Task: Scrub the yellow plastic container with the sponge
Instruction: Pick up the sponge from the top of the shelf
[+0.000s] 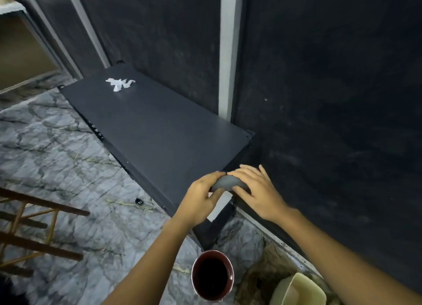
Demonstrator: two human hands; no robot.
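A grey sponge (227, 182) is bent into an arc between both hands at the near corner of a dark flat panel (155, 126). My left hand (203, 195) pinches its left end with thumb and fingers. My right hand (255, 188) lies over its right end, fingers curled on it. The yellow plastic container (299, 291) sits at the bottom right on the ground, pale yellow, partly cut off by the frame edge.
A dark red round cup (212, 275) stands on the marble floor (57, 156) below my hands. A crumpled white scrap (120, 84) lies on the panel's far end. Dark walls (331, 99) rise behind and to the right. A wooden frame (34, 231) stands at left.
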